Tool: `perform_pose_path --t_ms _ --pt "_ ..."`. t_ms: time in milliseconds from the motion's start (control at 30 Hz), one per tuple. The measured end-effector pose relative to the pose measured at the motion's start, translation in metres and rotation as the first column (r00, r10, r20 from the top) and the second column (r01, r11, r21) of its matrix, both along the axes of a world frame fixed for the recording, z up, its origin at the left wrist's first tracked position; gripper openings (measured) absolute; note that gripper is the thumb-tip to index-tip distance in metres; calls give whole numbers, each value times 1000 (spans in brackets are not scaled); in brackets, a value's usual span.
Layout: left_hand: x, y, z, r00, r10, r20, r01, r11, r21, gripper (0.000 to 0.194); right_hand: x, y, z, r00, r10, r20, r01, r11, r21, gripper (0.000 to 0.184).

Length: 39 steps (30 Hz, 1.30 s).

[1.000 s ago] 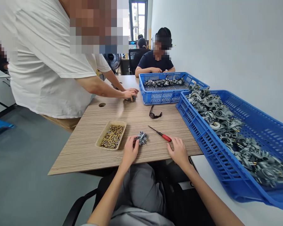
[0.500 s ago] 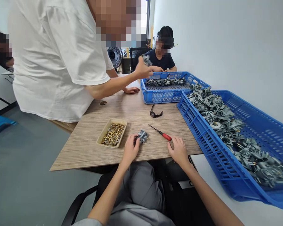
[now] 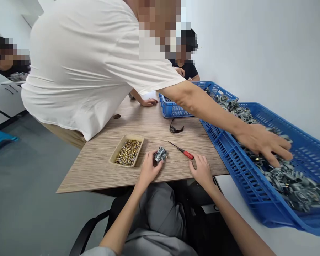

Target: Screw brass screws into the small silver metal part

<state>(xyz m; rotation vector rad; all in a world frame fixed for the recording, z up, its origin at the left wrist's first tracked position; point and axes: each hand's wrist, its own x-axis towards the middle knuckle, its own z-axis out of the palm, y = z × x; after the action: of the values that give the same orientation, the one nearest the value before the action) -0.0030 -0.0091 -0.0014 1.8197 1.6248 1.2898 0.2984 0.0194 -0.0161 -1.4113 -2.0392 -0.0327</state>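
I saw my left hand (image 3: 148,169) closed around a small die-cast grey metal carburetor body (image 3: 160,155), its fingers curled behind the part, near the front edge of a striped wood-laminate table (image 3: 90,174). The carburetor looked dense and stiff, heavy for its size, with a rough cast surface. I judged that the solid central body offered the safest hold, since its thin projecting fittings looked easier to bend. My right hand (image 3: 202,169) lay open and empty on the table, just beside a slim red-handled screwdriver (image 3: 186,153). Left of my hands, a shallow beige tray (image 3: 129,136) held many small brass fittings (image 3: 128,152). A co-worker's hand (image 3: 264,145) reached into a wide blue plastic crate (image 3: 237,167) of grey carburetor castings (image 3: 290,181), but I could not tell whether it gripped one. My left hand hid the carburetor's underside, so I could not tell whether it touched the table. The co-worker's torso and arm blocked much of the far side.
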Motion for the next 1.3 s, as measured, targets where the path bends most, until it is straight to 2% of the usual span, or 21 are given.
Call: perform_pose_path --t_ms 200,333,433,600,800,1033,1300 --pt "-1 2 -2 1000 -26 8 26 1000 -15 57 0 0 -1 1000 -6 -5 6 1000 8 38" --pt "-2 4 -4 999 -45 -7 46 999 8 53 -1 -1 0 1000 -9 -10 9 1000 -2 39" --pt "-1 3 -2 1000 -12 -3 12 1000 3 48 -1 -1 1 1000 -8 -13 8 1000 -1 39" --pt "1 -2 6 988 66 140 -56 995 -79 59 0 -1 0 1000 -2 -2 2 1000 -3 39" --pt "-1 -3 9 942 125 313 -97 990 -104 53 1 0 -1 1000 1 -2 -1 1000 17 40" --pt "-1 -5 10 917 139 373 -91 985 -144 42 1 0 -1 1000 8 -14 -8 1000 18 39" --pt "-1 -7 21 908 194 372 -115 968 -223 38 1 0 0 1000 1 -5 -1 1000 2 39"
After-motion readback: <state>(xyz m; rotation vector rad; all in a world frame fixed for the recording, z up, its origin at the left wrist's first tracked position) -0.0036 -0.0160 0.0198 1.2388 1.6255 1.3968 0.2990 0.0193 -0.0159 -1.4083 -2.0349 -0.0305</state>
